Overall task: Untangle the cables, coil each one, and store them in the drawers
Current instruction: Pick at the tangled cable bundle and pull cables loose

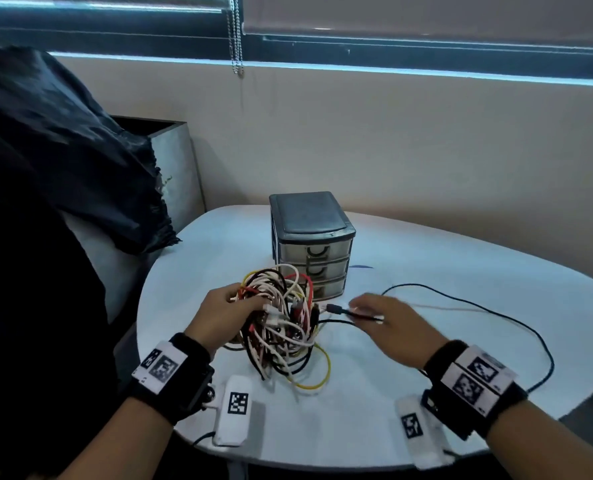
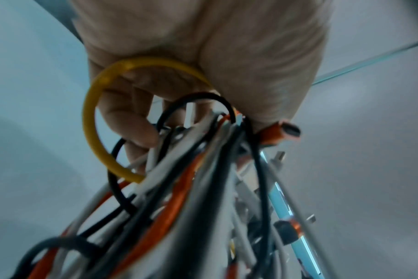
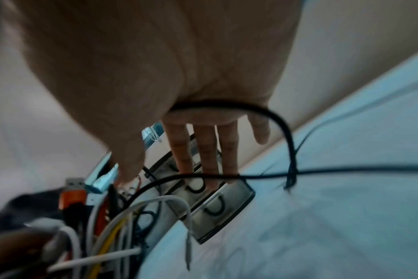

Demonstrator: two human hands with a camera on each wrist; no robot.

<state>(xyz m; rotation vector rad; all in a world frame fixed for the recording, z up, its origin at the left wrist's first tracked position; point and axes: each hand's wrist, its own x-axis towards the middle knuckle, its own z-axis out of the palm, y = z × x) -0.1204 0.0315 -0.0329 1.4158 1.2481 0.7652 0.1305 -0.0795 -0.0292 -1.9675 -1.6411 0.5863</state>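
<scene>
Left hand (image 1: 226,315) fingers curled, gripping; right hand (image 1: 388,323) flat, fingers extended.

No legible text, brand or number appears. The only markings are black-and-white square fiducial codes on the white wristband panels (image 1: 160,367) and white wrist-camera housings (image 1: 238,412) behind both hands.

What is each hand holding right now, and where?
Left hand grips the cable tangle at its upper left side. Right hand has straight fingers; the black cable crosses its palm, ungripped.
</scene>
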